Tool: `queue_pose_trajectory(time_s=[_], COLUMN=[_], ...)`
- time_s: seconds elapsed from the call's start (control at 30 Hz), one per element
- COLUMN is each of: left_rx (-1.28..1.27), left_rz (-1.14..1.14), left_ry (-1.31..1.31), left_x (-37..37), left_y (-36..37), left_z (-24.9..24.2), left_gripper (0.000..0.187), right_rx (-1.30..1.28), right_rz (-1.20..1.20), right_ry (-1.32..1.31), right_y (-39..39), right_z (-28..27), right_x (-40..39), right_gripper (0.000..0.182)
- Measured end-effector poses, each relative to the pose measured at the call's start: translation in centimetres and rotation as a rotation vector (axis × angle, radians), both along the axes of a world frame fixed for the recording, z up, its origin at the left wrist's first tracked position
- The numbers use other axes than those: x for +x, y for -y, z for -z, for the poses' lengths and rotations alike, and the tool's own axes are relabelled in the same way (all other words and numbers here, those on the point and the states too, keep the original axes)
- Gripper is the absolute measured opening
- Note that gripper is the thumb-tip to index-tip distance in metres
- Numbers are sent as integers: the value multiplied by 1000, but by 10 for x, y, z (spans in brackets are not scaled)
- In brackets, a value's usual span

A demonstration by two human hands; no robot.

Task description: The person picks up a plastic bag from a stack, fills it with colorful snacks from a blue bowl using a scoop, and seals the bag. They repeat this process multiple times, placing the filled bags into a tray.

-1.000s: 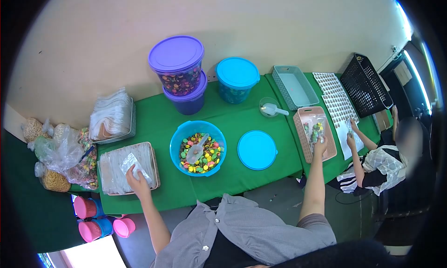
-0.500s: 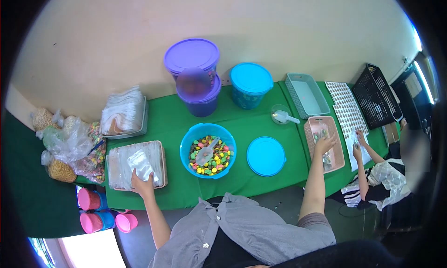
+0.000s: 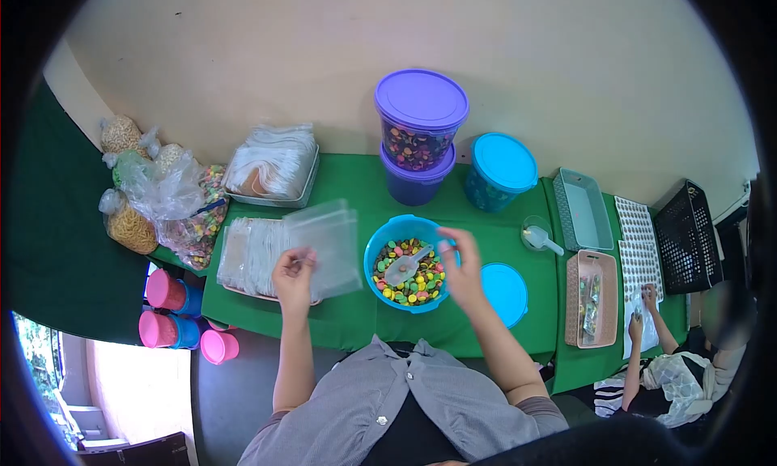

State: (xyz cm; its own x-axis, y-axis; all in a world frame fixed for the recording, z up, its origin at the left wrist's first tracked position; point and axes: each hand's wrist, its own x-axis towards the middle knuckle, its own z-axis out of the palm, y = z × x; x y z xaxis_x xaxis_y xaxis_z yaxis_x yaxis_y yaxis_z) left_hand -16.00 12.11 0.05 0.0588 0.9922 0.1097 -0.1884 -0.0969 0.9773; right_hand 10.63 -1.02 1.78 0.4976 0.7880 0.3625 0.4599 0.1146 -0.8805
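Observation:
My left hand (image 3: 295, 275) pinches a clear plastic bag (image 3: 330, 249), lifted over the right side of a tray of stacked clear bags (image 3: 255, 255). My right hand (image 3: 460, 265) is raised at the right rim of a blue bowl (image 3: 378, 259), fingers apart and holding nothing. Colourful round candies (image 3: 422, 286) fill the bowl, and a clear scoop (image 3: 404, 268) lies on them. Partly behind my right hand is a flat blue lid (image 3: 506, 294).
Lidded purple tubs (image 3: 418, 174) and a blue tub (image 3: 499, 174) stand at the back. Bagged snacks (image 3: 133, 227) are at left. Right are a pink basket (image 3: 573, 332), a green basket (image 3: 603, 238), a black crate (image 3: 688, 239) and a co-worker's hands (image 3: 643, 310).
My left hand has lifted a clear bag off the stack. My right hand has left the pink basket and come over to the bowl. The view has shifted, so the table things sit further right.

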Motion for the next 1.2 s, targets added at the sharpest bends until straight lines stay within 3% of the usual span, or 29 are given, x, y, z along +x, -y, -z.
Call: queue_pose_trajectory(time_s=[0.03,0.13,0.2,0.23,0.33,0.43,0.53,0.6,0.63,0.7,0.73,0.8,0.87,0.93,1.0,1.13,1.2], left_rx=[1,-73,-109,-129,-105,-137,-29,-169,-166,338,347,440,415,289,117,-64,49], left_rz=[1,198,349,342,255,48,-40,-127,-123,-568,-563,-437,85,538,802,666,497], left_ry=[5,44,34,32,-57,28,-122,-671,-671,-1296,-1290,-1035,-457,-57,-7,31,-37], left_x=[8,23,28,25,12,-9,-54,-72,-72,-68,-59,-37,1,36,55,77,79], left_y=[8,35,46,42,23,-8,-52,-71,-69,-62,-62,-55,-34,2,23,32,36], left_z=[-2,-5,-12,-1,11,30,68,84,87,83,73,52,19,-21,-41,-31,-25], left_gripper=[17,18,22,22,20,16,18,37,37,70,70,88,82,79,81,66,38], right_rx=[-29,-38,-186,-131,-66,-6,41,43,24,11,-14,-44,-144,-163,-217,-165,-85], right_rz=[-185,-282,-294,-281,-181,-75,13,15,-1,-9,-57,-96,-163,-205,-275,-144,34], right_ry=[-253,-321,-383,-543,-498,-571,-592,-597,-597,-596,-598,-604,-416,-320,-294,-170,-239], right_y=[-4,-11,-10,-12,-7,-1,5,9,10,14,16,18,20,19,20,24,27], right_z=[-7,-6,0,8,15,12,11,9,12,14,15,15,9,2,-8,-12,-17], right_x=[-20,-57,-64,-66,-65,-48,-27,-20,-18,-18,-21,-26,-34,-40,-46,-47,-46], right_gripper=[22,20,18,16,14,17,17,18,17,17,17,17,20,18,17,17,15])
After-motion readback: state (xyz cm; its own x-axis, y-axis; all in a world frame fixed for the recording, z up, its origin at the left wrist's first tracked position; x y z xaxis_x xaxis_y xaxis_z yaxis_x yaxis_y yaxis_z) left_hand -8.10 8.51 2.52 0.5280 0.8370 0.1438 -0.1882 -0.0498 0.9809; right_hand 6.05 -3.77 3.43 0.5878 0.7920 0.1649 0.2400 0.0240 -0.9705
